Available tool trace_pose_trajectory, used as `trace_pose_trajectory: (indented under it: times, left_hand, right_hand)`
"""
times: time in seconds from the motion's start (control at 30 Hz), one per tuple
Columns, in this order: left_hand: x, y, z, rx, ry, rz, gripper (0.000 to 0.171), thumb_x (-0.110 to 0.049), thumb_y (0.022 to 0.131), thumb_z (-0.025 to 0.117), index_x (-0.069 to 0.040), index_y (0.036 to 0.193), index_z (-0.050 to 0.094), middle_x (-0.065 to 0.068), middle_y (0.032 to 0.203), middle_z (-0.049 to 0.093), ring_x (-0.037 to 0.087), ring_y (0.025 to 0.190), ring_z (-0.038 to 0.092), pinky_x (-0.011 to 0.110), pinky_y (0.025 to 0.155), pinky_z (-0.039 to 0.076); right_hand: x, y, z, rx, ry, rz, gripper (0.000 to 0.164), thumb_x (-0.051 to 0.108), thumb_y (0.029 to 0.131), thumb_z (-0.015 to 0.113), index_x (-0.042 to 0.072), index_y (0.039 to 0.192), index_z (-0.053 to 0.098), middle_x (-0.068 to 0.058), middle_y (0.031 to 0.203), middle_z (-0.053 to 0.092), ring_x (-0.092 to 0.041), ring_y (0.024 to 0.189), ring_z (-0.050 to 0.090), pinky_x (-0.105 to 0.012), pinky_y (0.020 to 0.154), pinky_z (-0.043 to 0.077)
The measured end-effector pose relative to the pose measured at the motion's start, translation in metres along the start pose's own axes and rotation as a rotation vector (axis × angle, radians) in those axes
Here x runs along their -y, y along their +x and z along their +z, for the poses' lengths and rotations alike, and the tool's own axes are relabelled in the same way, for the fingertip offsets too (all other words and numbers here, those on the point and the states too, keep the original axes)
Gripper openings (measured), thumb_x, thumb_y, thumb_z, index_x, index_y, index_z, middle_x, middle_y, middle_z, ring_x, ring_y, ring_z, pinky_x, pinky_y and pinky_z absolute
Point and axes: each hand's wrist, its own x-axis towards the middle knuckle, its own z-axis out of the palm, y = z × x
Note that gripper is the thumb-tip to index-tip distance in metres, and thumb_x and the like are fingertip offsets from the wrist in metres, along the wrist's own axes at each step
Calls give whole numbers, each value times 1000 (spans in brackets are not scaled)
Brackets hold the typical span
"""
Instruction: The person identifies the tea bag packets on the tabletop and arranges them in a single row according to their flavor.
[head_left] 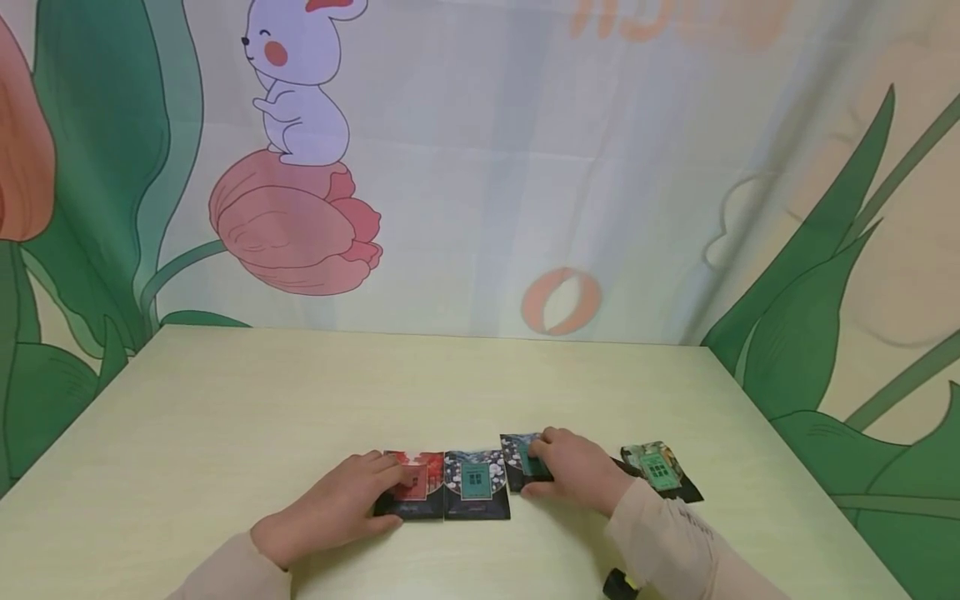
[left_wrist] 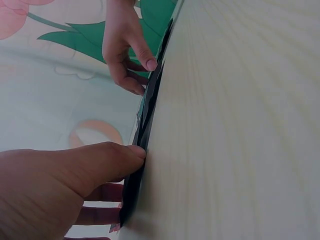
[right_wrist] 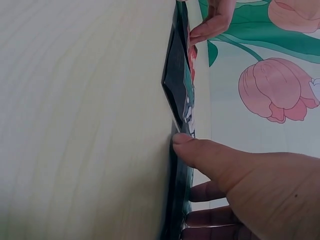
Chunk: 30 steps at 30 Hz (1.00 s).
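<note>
Several flat sachets with black lower parts and printed upper parts lie on the table. My left hand (head_left: 341, 504) holds the red-printed sachet (head_left: 431, 479) at the left end, thumb at its near edge and fingers over it. Touching that sachet's right side is a white-flowered sachet (head_left: 477, 507) with a teal label. My right hand (head_left: 577, 468) grips a dark, teal-labelled sachet (head_left: 515, 454), set slightly farther back at the row's right end; the hand covers part of it. In the right wrist view, the right thumb (right_wrist: 192, 147) presses on the near edge of this sachet.
A green-labelled sachet (head_left: 660, 471) lies tilted beyond the right wrist, partly hidden by the sleeve. A small black object (head_left: 619, 585) sits by the right forearm at the near edge of view. The pale table (head_left: 360, 383) meets a printed curtain (head_left: 465, 208) behind.
</note>
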Motion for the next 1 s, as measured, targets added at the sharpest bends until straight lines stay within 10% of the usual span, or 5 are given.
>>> trace_pose_trajectory:
  times: [1.0]
  left_hand:
    - [0,1,1,-6,5,12,41,-37,79,76,-17,113,65,2,120,64,21,110,57,45,97,48]
  right_hand:
    - [10,-21,3,-37,-68,-38,59,57,78,69,9,113,67,-7,107,64,-23,93,62,-41,80,55]
